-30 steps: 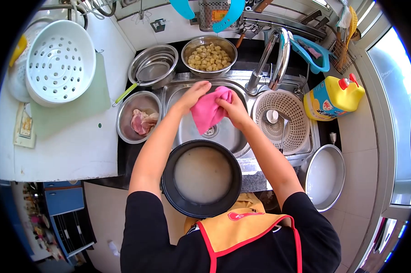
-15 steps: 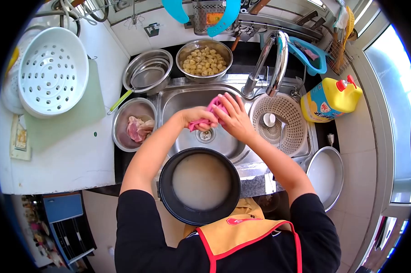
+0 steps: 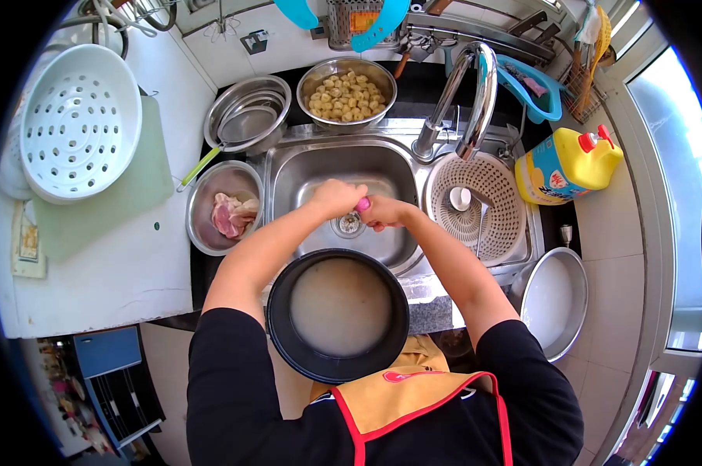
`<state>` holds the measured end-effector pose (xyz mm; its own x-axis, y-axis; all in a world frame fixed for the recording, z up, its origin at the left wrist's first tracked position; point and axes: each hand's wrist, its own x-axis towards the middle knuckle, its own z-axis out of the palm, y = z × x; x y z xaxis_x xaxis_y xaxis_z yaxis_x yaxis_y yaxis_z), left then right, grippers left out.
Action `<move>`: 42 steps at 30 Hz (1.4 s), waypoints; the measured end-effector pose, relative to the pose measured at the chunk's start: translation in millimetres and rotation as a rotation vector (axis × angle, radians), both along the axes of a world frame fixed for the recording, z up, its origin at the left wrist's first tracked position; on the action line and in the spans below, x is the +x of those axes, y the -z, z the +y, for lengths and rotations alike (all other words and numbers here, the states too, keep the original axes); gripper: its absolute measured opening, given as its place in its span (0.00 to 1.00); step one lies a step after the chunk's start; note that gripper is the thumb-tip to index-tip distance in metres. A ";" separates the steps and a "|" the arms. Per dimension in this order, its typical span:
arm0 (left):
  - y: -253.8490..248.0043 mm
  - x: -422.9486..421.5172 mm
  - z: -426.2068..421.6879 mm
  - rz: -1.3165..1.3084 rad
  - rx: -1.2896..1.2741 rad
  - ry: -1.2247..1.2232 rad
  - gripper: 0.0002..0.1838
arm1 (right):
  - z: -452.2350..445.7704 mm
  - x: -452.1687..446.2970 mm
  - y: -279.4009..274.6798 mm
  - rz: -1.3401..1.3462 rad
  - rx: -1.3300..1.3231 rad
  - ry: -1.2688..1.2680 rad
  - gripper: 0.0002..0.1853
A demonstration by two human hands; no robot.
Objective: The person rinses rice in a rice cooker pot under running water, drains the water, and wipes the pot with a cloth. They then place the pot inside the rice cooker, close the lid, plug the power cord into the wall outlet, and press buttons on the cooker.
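Note:
Over the sink [image 3: 297, 172] both fists are closed around a pink cloth [image 3: 363, 204], bunched tight so that only a small bit shows between them. My left hand [image 3: 338, 198] grips it from the left, and my right hand [image 3: 387, 211] from the right. Just below them is the drain [image 3: 349, 224]. Nearer my body stands a large black pot [image 3: 276, 322] with cloudy liquid inside. The rest of the cloth is hidden by my fingers.
Left of the sink, a metal bowl [image 3: 199, 208] contains raw meat [image 3: 233, 215]. Behind are a bowl of pale yellowish pieces [image 3: 345, 95] and nested metal bowls [image 3: 215, 116]. To the right are the faucet [image 3: 484, 101], a perforated basket [image 3: 510, 194], a yellow jug [image 3: 572, 167] and a metal basin [image 3: 580, 326].
The pink cloth was loosely bunched, with my right fingers spread over it; now both hands are clenched around it. My hands have come slightly lower and nearer my body.

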<state>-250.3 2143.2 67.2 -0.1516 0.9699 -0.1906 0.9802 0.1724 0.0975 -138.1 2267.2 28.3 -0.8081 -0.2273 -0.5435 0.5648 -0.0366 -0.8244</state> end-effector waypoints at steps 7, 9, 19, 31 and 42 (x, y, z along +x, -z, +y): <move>1.3 -11.1 -15.5 -0.007 0.518 0.194 0.14 | -13.6 16.9 -25.7 0.122 0.006 0.427 0.27; -5.1 -10.4 -15.1 -0.780 0.015 -0.473 0.15 | -15.7 32.1 -28.3 0.460 0.599 0.381 0.30; -46.8 -2.5 4.6 -1.339 -0.621 -0.445 0.10 | -12.8 13.6 -58.6 1.092 1.545 -0.026 0.08; -27.1 0.5 9.0 0.127 0.296 -0.103 0.08 | -23.4 -19.6 -17.9 0.729 0.980 0.419 0.09; -34.4 -17.6 21.5 0.309 0.616 0.270 0.09 | -45.3 2.1 -67.5 -0.040 -0.532 0.714 0.09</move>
